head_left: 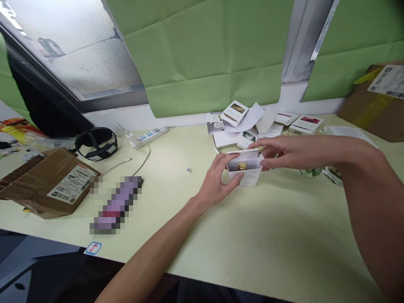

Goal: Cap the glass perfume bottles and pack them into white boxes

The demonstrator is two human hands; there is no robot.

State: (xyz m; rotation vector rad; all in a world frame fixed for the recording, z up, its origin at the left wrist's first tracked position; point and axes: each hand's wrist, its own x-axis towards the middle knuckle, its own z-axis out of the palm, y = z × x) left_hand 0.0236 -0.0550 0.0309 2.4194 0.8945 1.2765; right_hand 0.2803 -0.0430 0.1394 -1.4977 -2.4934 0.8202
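A small white carton (248, 180) stands upright on the table with its top flaps up. Inside it shows a round gold cap (242, 166); whatever lies under the cap is hidden. My left hand (217, 181) is closed round the carton's left side, with the thumb across the front and the fingers at the back edge. From the right, my right hand (276, 153) reaches over, its fingers closed at the carton's right flap and rear edge.
Several white boxes (235, 112) and loose flaps lie behind the carton. Glass jars (333, 174) sit partly behind my right forearm. To the left are a cardboard box (67, 185), a black headset (96, 145), a power strip (150, 137) and a blurred purple object (118, 204).
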